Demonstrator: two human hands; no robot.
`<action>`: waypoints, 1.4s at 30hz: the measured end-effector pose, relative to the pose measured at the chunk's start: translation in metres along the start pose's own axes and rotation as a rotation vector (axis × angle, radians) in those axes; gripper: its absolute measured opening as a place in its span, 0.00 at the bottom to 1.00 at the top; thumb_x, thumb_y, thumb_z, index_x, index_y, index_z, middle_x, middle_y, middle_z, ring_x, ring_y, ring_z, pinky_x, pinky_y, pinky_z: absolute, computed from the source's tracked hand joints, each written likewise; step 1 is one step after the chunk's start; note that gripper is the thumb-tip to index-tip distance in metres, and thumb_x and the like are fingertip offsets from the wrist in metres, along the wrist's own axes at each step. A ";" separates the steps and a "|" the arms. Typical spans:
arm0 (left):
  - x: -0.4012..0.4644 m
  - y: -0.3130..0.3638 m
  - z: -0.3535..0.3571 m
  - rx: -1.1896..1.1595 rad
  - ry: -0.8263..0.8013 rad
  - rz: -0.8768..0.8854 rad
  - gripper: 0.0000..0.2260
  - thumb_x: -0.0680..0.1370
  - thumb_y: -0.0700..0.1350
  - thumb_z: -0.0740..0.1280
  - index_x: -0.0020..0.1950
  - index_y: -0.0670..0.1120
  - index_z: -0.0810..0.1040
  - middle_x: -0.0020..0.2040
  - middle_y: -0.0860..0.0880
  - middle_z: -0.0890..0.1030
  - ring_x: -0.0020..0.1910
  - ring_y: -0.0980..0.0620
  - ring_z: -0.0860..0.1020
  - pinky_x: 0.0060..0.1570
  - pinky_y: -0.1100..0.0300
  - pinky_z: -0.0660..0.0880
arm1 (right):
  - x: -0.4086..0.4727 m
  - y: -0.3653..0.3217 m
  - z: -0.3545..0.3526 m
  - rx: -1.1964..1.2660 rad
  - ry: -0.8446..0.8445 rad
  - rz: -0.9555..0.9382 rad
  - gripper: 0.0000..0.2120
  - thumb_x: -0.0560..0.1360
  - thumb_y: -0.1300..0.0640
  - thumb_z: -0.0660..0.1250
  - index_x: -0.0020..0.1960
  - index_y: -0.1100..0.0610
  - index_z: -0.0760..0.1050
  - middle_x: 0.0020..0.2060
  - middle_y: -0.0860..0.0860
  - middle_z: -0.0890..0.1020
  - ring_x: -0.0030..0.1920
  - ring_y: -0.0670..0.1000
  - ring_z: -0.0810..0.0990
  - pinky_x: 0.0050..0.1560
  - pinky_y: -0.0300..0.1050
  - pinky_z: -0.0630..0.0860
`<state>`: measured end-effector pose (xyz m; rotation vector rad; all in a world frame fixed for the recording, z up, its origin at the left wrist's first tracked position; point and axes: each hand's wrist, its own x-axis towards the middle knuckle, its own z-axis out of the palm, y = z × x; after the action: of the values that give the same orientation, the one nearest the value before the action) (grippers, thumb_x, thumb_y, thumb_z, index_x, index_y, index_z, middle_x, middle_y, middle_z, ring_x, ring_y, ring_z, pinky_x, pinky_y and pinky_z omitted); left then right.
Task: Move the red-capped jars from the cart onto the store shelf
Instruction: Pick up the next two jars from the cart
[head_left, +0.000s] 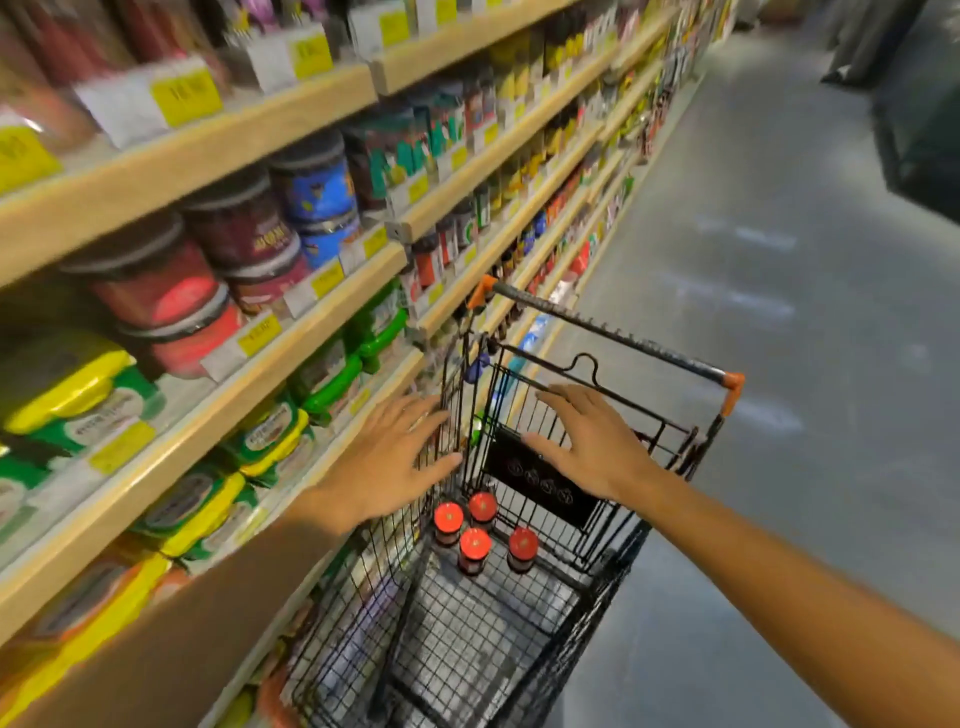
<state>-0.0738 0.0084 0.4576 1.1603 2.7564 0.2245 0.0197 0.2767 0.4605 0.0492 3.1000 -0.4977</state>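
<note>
Several red-capped jars stand upright in a cluster on the floor of a black wire cart, near its far end. My left hand hovers open over the cart's left rim, fingers spread, holding nothing. Above the cart's folded child-seat flap, my right hand is open as well, palm down, fingers apart. Both hands are above the jars and apart from them. The store shelf runs along the left of the cart.
Wooden shelves at left are packed with tubs, green and yellow packs and jars, with yellow price tags on the edges. The cart's handle with orange ends is at the far side. Grey aisle floor stretches to the right.
</note>
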 end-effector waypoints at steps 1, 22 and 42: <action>0.002 -0.002 0.019 -0.023 -0.023 -0.003 0.36 0.77 0.71 0.45 0.80 0.52 0.59 0.81 0.52 0.55 0.80 0.48 0.51 0.78 0.48 0.46 | -0.003 0.006 0.017 0.004 -0.020 0.016 0.36 0.79 0.32 0.53 0.78 0.55 0.63 0.75 0.55 0.67 0.75 0.56 0.62 0.75 0.53 0.60; 0.010 -0.051 0.309 -0.296 -0.420 -0.074 0.50 0.68 0.79 0.39 0.81 0.49 0.52 0.82 0.48 0.52 0.80 0.46 0.49 0.77 0.50 0.44 | 0.002 0.077 0.304 0.216 -0.479 0.496 0.40 0.77 0.40 0.67 0.80 0.56 0.54 0.76 0.56 0.64 0.76 0.58 0.61 0.73 0.53 0.63; -0.009 -0.082 0.415 -0.415 -0.468 -0.150 0.43 0.72 0.72 0.46 0.81 0.50 0.51 0.80 0.53 0.51 0.78 0.53 0.48 0.78 0.53 0.53 | 0.015 0.118 0.472 0.867 -0.142 0.903 0.43 0.61 0.62 0.84 0.69 0.46 0.66 0.61 0.47 0.76 0.64 0.51 0.76 0.69 0.55 0.72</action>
<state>-0.0471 -0.0209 0.0367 0.7753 2.2315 0.4217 0.0066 0.2418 -0.0247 1.2212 2.1155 -1.5403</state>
